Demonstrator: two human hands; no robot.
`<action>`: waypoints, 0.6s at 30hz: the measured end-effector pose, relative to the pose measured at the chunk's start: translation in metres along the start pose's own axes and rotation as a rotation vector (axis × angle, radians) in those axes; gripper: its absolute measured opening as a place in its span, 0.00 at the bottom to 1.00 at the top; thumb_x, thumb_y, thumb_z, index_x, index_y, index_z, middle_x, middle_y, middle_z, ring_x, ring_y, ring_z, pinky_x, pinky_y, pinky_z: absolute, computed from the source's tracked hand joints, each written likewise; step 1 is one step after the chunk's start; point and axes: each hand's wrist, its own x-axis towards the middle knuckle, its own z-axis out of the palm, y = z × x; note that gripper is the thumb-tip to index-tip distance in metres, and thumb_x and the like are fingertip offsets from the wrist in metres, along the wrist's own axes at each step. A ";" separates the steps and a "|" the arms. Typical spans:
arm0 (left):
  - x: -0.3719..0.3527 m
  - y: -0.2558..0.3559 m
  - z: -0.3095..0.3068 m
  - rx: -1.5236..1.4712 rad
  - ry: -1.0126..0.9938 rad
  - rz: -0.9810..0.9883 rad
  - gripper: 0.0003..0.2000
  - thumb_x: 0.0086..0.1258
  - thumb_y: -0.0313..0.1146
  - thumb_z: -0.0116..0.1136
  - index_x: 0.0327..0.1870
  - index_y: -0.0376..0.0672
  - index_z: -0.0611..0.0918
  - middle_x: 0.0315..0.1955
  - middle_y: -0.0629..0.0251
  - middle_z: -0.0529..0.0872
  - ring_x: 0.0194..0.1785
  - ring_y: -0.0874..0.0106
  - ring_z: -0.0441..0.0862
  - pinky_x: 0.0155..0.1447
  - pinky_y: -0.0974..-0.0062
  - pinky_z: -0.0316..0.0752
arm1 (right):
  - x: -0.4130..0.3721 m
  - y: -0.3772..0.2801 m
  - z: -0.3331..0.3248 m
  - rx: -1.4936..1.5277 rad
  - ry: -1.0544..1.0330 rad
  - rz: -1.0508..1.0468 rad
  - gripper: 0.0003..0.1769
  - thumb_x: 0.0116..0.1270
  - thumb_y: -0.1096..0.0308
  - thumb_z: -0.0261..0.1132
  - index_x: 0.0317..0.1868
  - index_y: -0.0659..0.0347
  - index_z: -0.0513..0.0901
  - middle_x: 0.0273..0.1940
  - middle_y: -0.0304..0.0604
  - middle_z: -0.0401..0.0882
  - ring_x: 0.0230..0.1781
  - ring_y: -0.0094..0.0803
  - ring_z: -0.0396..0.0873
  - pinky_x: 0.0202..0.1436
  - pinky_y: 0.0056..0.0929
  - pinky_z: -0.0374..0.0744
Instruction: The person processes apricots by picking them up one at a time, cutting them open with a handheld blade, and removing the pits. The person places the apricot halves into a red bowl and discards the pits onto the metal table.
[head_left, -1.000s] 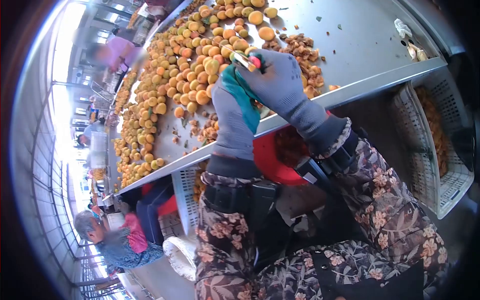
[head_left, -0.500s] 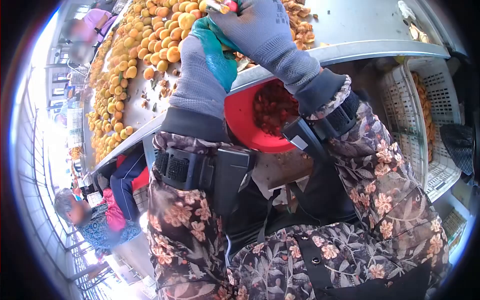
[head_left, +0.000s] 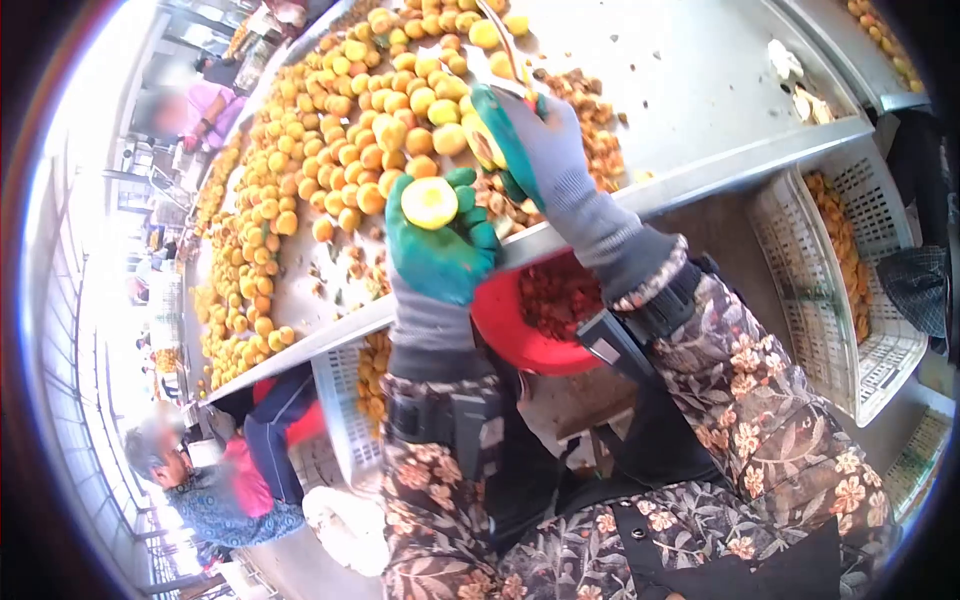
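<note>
Our left hand (head_left: 440, 255) curls its gloved fingers around an apricot half (head_left: 430, 203), cut face up. It sits just near and left of our right hand (head_left: 555, 160), which grips the second half (head_left: 483, 140) and a knife (head_left: 505, 55) whose blade points far. Nearer than both, under the table edge (head_left: 700, 170), the red bowl (head_left: 500, 325) holds dark pits (head_left: 555, 295); the white crate (head_left: 880, 360) at right holds cut fruit.
</note>
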 end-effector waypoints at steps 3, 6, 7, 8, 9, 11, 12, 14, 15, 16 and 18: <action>0.017 0.017 -0.012 -1.497 0.167 -0.903 0.24 0.67 0.54 0.52 0.45 0.37 0.80 0.36 0.58 0.84 0.41 0.62 0.81 0.51 0.61 0.77 | -0.013 -0.011 0.010 0.026 -0.015 0.034 0.12 0.63 0.63 0.66 0.32 0.66 0.83 0.24 0.32 0.78 0.22 0.14 0.72 0.24 0.17 0.70; 0.014 0.016 -0.008 -1.588 0.385 -0.842 0.26 0.70 0.51 0.47 0.57 0.38 0.72 0.51 0.57 0.80 0.51 0.60 0.77 0.61 0.57 0.68 | -0.025 -0.014 0.024 0.061 -0.067 0.129 0.11 0.64 0.65 0.65 0.36 0.67 0.83 0.27 0.34 0.80 0.25 0.14 0.73 0.28 0.16 0.73; 0.006 0.003 -0.006 -0.756 0.163 -0.488 0.24 0.70 0.49 0.49 0.57 0.38 0.72 0.51 0.57 0.80 0.51 0.61 0.77 0.61 0.60 0.69 | -0.025 -0.006 0.027 -0.052 -0.100 0.085 0.12 0.64 0.64 0.65 0.38 0.67 0.82 0.28 0.34 0.80 0.27 0.14 0.74 0.29 0.16 0.73; -0.003 -0.009 -0.003 0.078 -0.046 -0.124 0.23 0.70 0.47 0.50 0.56 0.37 0.72 0.50 0.56 0.80 0.51 0.62 0.78 0.61 0.63 0.69 | -0.026 0.001 0.029 -0.163 -0.132 0.040 0.13 0.64 0.64 0.65 0.39 0.67 0.82 0.29 0.34 0.81 0.29 0.14 0.75 0.31 0.17 0.74; 0.005 0.029 -0.014 -0.291 0.016 -0.241 0.18 0.69 0.37 0.53 0.55 0.38 0.72 0.48 0.58 0.80 0.51 0.67 0.78 0.59 0.70 0.72 | -0.029 -0.002 0.030 -0.353 -0.211 0.087 0.14 0.63 0.63 0.65 0.42 0.66 0.82 0.30 0.33 0.82 0.32 0.14 0.75 0.33 0.18 0.75; 0.003 0.012 -0.011 -0.766 0.152 -0.444 0.19 0.64 0.28 0.55 0.56 0.37 0.71 0.49 0.58 0.77 0.54 0.68 0.75 0.59 0.71 0.72 | -0.035 0.001 0.037 -0.427 -0.293 0.129 0.15 0.63 0.63 0.66 0.43 0.66 0.82 0.31 0.33 0.82 0.32 0.14 0.75 0.34 0.19 0.75; 0.004 0.006 -0.013 -1.235 0.266 -0.633 0.23 0.59 0.18 0.57 0.57 0.37 0.70 0.51 0.57 0.75 0.56 0.69 0.73 0.58 0.73 0.72 | -0.036 0.000 0.040 -0.484 -0.356 0.170 0.15 0.63 0.63 0.66 0.44 0.66 0.82 0.31 0.34 0.82 0.33 0.15 0.75 0.36 0.20 0.76; 0.000 0.000 -0.022 -0.912 0.283 -0.467 0.20 0.62 0.19 0.54 0.57 0.36 0.71 0.49 0.57 0.76 0.54 0.69 0.75 0.57 0.73 0.73 | -0.040 -0.002 0.046 -0.467 -0.395 0.265 0.16 0.63 0.63 0.66 0.46 0.67 0.81 0.32 0.34 0.82 0.33 0.16 0.76 0.37 0.21 0.76; -0.002 0.002 -0.028 -0.568 0.281 -0.310 0.17 0.65 0.20 0.51 0.56 0.35 0.71 0.48 0.57 0.78 0.52 0.69 0.76 0.57 0.73 0.74 | -0.044 0.001 0.048 -0.401 -0.439 0.206 0.17 0.62 0.63 0.66 0.47 0.67 0.81 0.31 0.35 0.82 0.34 0.17 0.76 0.38 0.21 0.76; -0.003 0.003 -0.031 -0.220 0.270 -0.152 0.15 0.67 0.20 0.48 0.55 0.34 0.71 0.46 0.56 0.79 0.50 0.69 0.78 0.56 0.73 0.75 | -0.046 0.002 0.050 -0.329 -0.481 0.146 0.18 0.62 0.64 0.66 0.48 0.67 0.80 0.31 0.35 0.81 0.35 0.17 0.76 0.38 0.21 0.77; -0.001 -0.011 -0.031 -0.440 0.322 -0.227 0.15 0.67 0.21 0.50 0.54 0.34 0.71 0.45 0.58 0.79 0.48 0.70 0.79 0.53 0.73 0.77 | -0.040 -0.007 0.050 -0.301 -0.513 0.287 0.18 0.61 0.65 0.67 0.49 0.66 0.80 0.31 0.35 0.81 0.31 0.16 0.75 0.33 0.19 0.74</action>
